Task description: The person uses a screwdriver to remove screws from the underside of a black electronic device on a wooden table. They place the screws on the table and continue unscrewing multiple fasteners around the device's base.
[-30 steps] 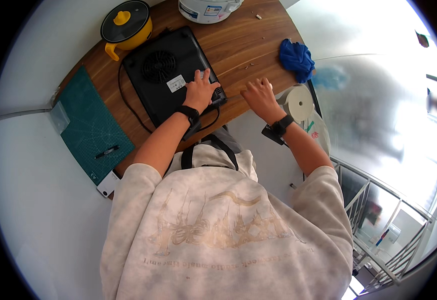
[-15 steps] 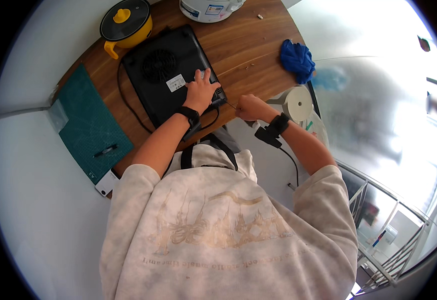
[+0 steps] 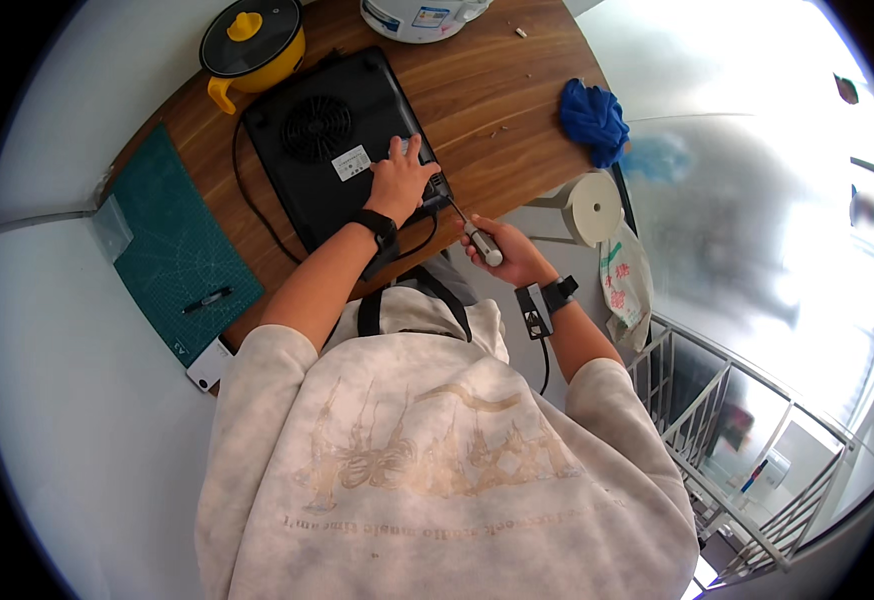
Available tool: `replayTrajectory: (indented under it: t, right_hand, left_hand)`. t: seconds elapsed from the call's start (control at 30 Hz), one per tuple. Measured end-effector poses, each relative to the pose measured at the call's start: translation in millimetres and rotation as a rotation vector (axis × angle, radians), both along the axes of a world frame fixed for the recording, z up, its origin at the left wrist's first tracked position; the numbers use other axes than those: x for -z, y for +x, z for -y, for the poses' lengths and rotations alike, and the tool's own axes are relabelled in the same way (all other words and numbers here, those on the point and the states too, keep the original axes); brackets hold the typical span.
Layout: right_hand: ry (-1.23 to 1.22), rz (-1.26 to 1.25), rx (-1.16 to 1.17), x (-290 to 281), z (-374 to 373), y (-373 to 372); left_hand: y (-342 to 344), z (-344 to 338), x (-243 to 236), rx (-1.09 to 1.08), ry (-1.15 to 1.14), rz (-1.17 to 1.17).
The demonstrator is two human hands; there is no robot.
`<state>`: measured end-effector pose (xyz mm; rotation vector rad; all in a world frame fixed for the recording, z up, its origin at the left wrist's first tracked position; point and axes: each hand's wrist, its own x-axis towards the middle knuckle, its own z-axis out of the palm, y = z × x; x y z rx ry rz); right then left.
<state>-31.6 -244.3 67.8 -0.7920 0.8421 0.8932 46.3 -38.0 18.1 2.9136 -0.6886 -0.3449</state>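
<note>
A black induction cooker [image 3: 302, 200] lies on the wooden table with its underside up, showing a round fan grille [image 3: 317, 128] and a white label. My left hand [image 3: 399, 185] rests on it near its right edge, fingers spread, holding nothing. In my right hand [image 3: 519, 256] is a screwdriver [image 3: 483, 243] with a light grey handle, the fingers wrapped round it. Its shaft slants up and left to the cooker's near right corner. Whether the tip sits in a screw is too small to tell. A black cord [image 3: 257, 212] runs along the cooker's left side.
A yellow pot [image 3: 275, 75] with a dark lid and a white appliance [image 3: 422, 20] stand at the back. A green cutting mat [image 3: 172, 215] with a black pen [image 3: 207, 300] lies left. A blue cloth [image 3: 595, 122] lies right, above a pale roll [image 3: 579, 210].
My right hand has turned, palm more upward, so the screwdriver's handle now shows. The right forearm has swung inward to the left. My left hand stays on the cooker.
</note>
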Motion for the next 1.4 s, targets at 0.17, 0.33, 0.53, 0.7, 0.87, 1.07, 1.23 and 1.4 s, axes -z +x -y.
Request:
replayTrajectory:
  t: [0.17, 0.33, 0.53, 0.7, 0.87, 1.07, 1.23, 1.4]
  right_hand:
    - [-0.688, 0.404, -0.723, -20, 13, -3]
    - [-1.436, 1.1, -1.235, -19, 38, 0]
    - [-1.677, 1.256, -1.36, -17, 36, 24]
    - [-1.71, 1.413, -1.353, -6, 29, 30]
    - [-1.719, 1.469, -1.377, -6, 27, 36]
    - [-1.759, 1.592, -1.394, -11, 23, 46]
    - [-1.802, 1.716, -1.541, -10, 17, 59]
    - [-1.75, 1.852, -1.806, -21, -9, 79]
  left_hand:
    - [1, -3, 4, 0.011, -0.022, 0.002]
    - [1, -1, 2, 0.006, -0.013, -0.005]
    - [1, -2, 5, 0.01, -0.025, 0.0]
    - [1, -1, 7, 0.013, -0.023, 0.007]
    - [1, -2, 7, 0.009, -0.021, 0.004]
    - [2, -2, 7, 0.01, -0.02, 0.004]
    - [2, -1, 7, 0.017, -0.013, 0.028]
    - [2, -3, 11, 0.011, -0.035, 0.062]
